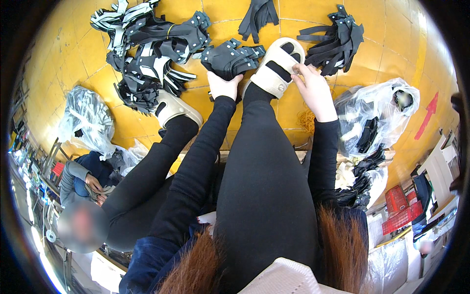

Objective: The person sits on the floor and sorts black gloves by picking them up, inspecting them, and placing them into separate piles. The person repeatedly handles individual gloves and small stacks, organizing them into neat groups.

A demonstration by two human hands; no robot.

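Note:
My left hand (226,87) is closed around one end of a bundle of black strips (230,60), low over the floor between my feet. The strips fan out away from the fingers, with small pale marks on their ends. Beside my beige sandal (272,71), my right hand (313,88) has its fingertips drawn together in a pinch. Whatever they hold, if anything, is too small to make out. Several tied bundles of black and white strips (156,41) lie heaped at the far left. Another black bundle (338,39) rests beyond my right hand, and one more (258,18) at the far middle.
Yellow rubber bands (307,120) lie on the yellow tiled floor near my right wrist. Clear plastic bags stand at the left (87,122) and right (377,117). A seated person (81,179) works at the lower left. Red crates (402,208) sit at the right.

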